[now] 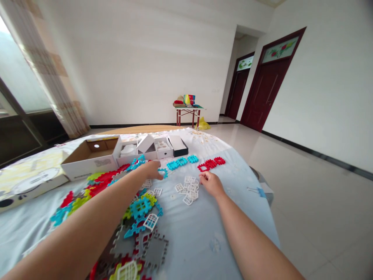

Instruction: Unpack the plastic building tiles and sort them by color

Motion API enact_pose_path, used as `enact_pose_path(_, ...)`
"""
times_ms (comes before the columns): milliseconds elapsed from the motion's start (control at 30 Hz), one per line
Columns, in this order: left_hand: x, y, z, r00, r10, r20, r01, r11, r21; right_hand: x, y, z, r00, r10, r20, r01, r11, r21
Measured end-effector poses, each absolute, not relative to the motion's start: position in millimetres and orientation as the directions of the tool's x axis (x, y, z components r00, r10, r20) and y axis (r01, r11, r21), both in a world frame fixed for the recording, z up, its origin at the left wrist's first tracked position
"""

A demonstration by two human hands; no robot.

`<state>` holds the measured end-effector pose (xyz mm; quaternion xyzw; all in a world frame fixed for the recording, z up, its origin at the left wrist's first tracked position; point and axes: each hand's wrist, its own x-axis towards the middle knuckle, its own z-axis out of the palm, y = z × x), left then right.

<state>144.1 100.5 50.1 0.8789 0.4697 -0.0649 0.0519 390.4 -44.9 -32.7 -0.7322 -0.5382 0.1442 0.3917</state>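
My left hand (152, 170) reaches over the pile, its fingers closed at the left edge of a blue notched building piece (164, 172). To the right, my right hand (211, 183) has its fingertips pinched together just below a red notched piece (202, 167); whatever is between them is too small to make out. Between the hands lies a heap of white window-frame pieces (189, 189). A short row of blue pieces (177, 163) and a row of red pieces (215, 161) lie flat beyond the hands.
A mixed pile of blue, green, red and grey pieces (156, 251) spreads along the left. Behind it stand an open cardboard box (93, 165), smaller white boxes (164, 152) and a box with a printed face (35, 181). The round table's cloth (201, 241) has its edge at right.
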Motion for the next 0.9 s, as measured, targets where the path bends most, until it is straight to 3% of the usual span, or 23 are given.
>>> enact_pose_path(167, 161.7, 122.6, 47.4, 0.514, 0.852, -0.105, 0.857, -0.514, 0.022, 388.2, -45.3, -30.2, 0.390, 0.899, 0.200, 0.671, -0.129, -0.730)
enact_pose_path(633, 202.9, 131.1, 31.6, 0.480, 0.866, -0.138, 0.877, -0.472, 0.086, 388.5, -43.5, -28.8, 0.390, 0.902, 0.185, 0.681, -0.147, -0.717)
enact_pose_path(900, 161.3, 116.3, 68.5, 0.470, 0.882, 0.024, 0.859, -0.464, 0.218, 389.8, -43.6, -32.3, 0.389, 0.900, 0.199, 0.671, -0.129, -0.730)
